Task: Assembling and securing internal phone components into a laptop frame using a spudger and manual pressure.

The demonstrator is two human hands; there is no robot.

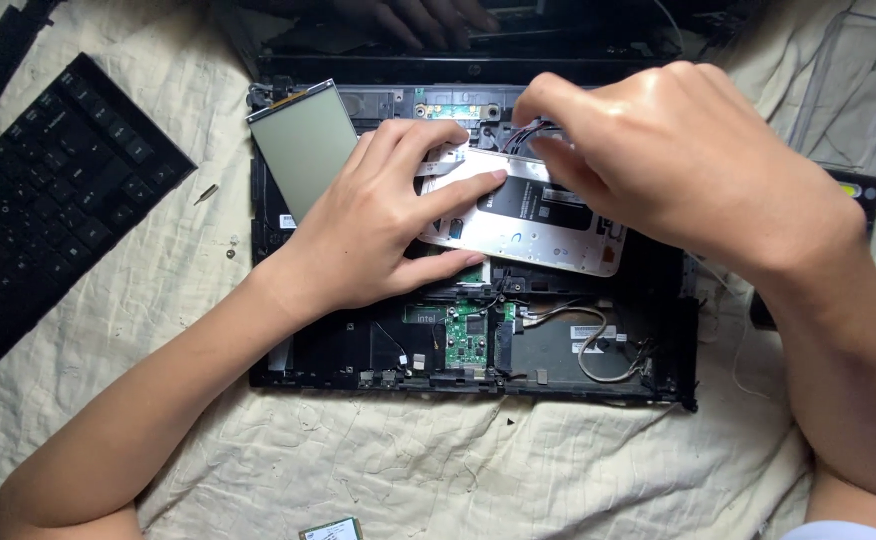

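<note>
The silver metal plate (533, 225) with the black label sits right in the middle of the opened laptop base (358, 350), tilted a bit, and both your hands are on it. Your left hand (378, 225) lies flat over its left end, fingers spread, thumb pressing along the lower edge. Your right hand (673, 155) comes in from the upper right with fingers curled down at the plate's top edge, by a small bundle of wires (543, 130) — can't tell if it's actually pinching them or just touching.

Count-wise: one plate, one green circuit card (468, 335) just below it, one grey rectangular panel (308, 145) leaning at the base's top left corner.

The base is basically your container here — it holds the plate, the green card and a looped grey cable (598, 345).

Off to the left on the wrinkled cloth (408, 460): one loose black keyboard (48, 200), well apart from your hands.
</note>
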